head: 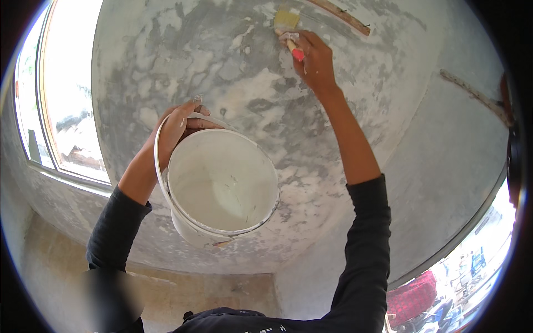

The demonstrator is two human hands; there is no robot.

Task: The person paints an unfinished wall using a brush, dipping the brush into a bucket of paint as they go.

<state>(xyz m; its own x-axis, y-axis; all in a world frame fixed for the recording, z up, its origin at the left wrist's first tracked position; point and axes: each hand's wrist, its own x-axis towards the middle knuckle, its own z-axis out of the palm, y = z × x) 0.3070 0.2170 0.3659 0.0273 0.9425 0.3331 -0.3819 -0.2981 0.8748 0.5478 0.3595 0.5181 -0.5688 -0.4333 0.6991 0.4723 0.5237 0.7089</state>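
Note:
My right hand grips the wooden handle of a flat paintbrush, whose pale bristles are against or close to the patchy grey and white wall at the top of the view. The handle has a red end. At left centre, my left hand is at the far rim of a white plastic bucket, with the bucket's handle looped over the wrist. Its thumb and some fingers are spread, and part of the hand is hidden behind the rim. Pale liquid or residue is inside the bucket. White smears mark both hands.
A window is in the wall at the left. A wooden strip with nails is fixed near the brush, and another wooden piece juts at the right. Beyond an opening at the lower right lie a red cloth-like item and clutter.

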